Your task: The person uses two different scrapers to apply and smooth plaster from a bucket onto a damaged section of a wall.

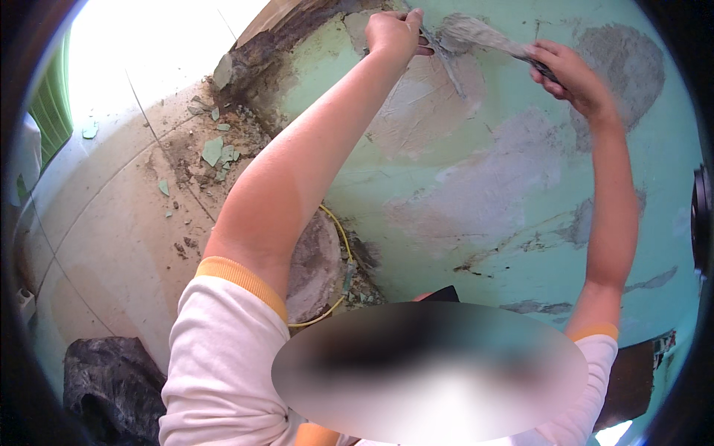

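Observation:
My left hand [394,36] is closed around a thin, grey-smeared flat blade [448,70], seen nearly edge-on against the wall; its handle is hidden in the fingers. To the right, my right hand [567,78] grips the dark handle of a trowel [483,33]. Grey plaster coats the trowel's blade, which points left toward the left hand's blade. Both tools are in front of a green wall [446,175] with pale and grey plaster patches, one of them a pale patch [424,111] just below the left hand.
Broken green paint flakes [213,151] and dirt lie on the tiled floor [111,245] along the wall's foot. Under my left arm is a round container [316,271] of greyish stuff, with a yellow curved line [344,230] around it. A black bag [115,379] lies lower left.

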